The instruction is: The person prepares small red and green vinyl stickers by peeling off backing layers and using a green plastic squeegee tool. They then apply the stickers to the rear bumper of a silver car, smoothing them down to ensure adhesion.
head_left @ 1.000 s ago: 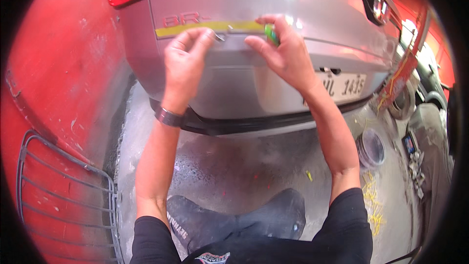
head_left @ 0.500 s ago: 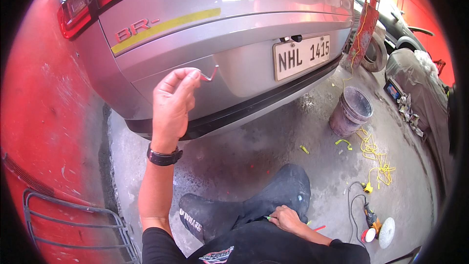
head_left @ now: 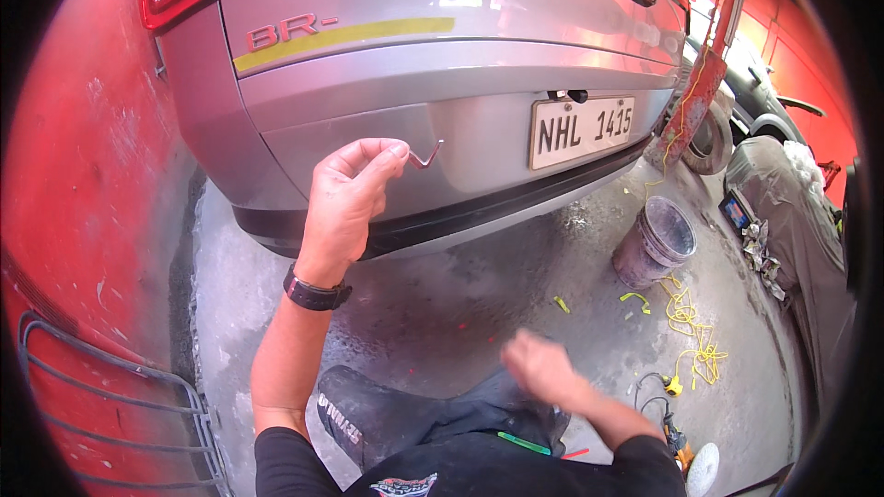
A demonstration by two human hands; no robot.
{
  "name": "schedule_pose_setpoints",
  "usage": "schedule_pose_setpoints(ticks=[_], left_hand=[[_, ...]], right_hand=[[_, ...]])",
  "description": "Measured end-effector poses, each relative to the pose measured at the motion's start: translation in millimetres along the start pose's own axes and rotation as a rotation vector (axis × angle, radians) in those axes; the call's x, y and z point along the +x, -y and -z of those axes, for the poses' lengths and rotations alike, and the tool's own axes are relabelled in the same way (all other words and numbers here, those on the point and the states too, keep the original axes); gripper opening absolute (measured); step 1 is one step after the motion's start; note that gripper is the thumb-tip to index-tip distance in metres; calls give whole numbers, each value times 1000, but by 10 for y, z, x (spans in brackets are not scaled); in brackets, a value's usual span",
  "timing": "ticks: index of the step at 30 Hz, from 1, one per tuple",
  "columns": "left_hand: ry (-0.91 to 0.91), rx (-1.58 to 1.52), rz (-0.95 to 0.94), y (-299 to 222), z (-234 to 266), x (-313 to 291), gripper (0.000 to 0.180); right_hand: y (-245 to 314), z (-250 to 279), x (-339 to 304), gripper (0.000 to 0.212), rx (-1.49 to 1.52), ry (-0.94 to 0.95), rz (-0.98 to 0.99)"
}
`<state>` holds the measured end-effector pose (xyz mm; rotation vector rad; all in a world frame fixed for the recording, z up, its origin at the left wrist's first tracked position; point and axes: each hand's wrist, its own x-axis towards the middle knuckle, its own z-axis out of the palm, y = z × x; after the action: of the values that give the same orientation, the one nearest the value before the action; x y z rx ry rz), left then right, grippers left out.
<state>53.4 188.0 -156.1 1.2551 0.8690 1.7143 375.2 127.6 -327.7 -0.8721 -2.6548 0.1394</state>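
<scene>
Between thumb and forefinger, my left hand point(head_left: 345, 202) pinches a small shiny V-shaped chrome emblem letter point(head_left: 427, 161), held up before the silver tailgate point(head_left: 368, 143) of a car. Above it, chrome emblem letters point(head_left: 293, 31) are on the tailgate, with a strip of yellow masking tape point(head_left: 350, 41) running just under them. My right hand point(head_left: 539, 366) is raised above my thigh, smeared by motion, so its fingers cannot be made out. A flat green strip point(head_left: 523, 443) lies on my lap, beside a thin red object point(head_left: 576, 453).
A dirty bucket point(head_left: 654, 244) stands on the concrete floor at right, near a tangled yellow cord point(head_left: 695, 340). A power polisher with a white pad point(head_left: 703, 469) lies lower right. Metal tubing point(head_left: 110, 405) leans at the red wall on the left. A covered object point(head_left: 783, 212) is far right.
My right hand has lifted off my lap and moved forward, uncovering the green strip. My left hand still holds the emblem letter; the view has shifted slightly.
</scene>
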Motion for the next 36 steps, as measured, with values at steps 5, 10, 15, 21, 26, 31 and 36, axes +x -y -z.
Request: schedule_pose_setpoints(ticks=[5, 10, 15, 21, 26, 31, 36], left_hand=[[-10, -24, 22, -128, 56, -44, 19], [69, -295, 159, -215, 73, -47, 15], [3, -247, 109, -177, 63, -128, 15], [-64, -274, 38, -83, -99, -219, 16], [-83, -374, -2, 31, -145, -279, 16], [-112, -371, 11, 65, -146, -265, 17], [-122, -359, 8, 67, -152, -272, 18]], right_hand=[[60, 1169, 1671, 18, -40, -834, 366], [212, 1495, 2127, 15, 1135, -423, -113], [249, 1299, 2165, 25, 428, -835, 302], [484, 937, 2054, 35, 740, -774, 234], [659, 840, 2065, 35, 822, -794, 167], [592, 818, 2018, 28, 613, -808, 134], [561, 939, 2081, 26, 556, -928, 200]])
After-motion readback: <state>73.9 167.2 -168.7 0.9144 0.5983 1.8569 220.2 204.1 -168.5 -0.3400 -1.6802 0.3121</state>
